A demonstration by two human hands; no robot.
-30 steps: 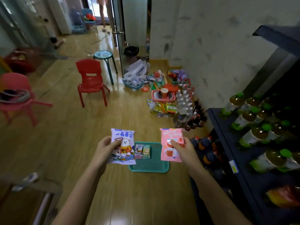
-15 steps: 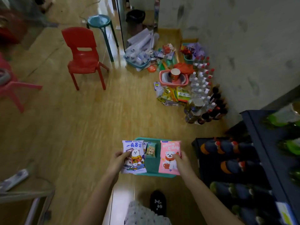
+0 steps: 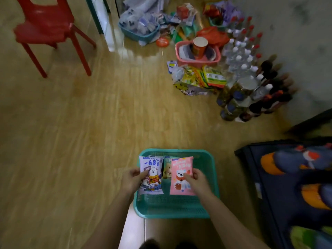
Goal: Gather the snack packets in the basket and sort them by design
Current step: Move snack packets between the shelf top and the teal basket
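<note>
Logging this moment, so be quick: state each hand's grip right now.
Left hand: closed on the purple bear-print plastic snack packet, thumb on its front.
Right hand: closed on the pink bear-print plastic snack packet, thumb on its front.

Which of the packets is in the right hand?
The pink packet, pinched by the right hand; the purple packet is in the left hand.

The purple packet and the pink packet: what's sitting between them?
In the head view, a greenish packet lies in the teal basket between the purple packet and the pink packet, partly hidden.
</note>
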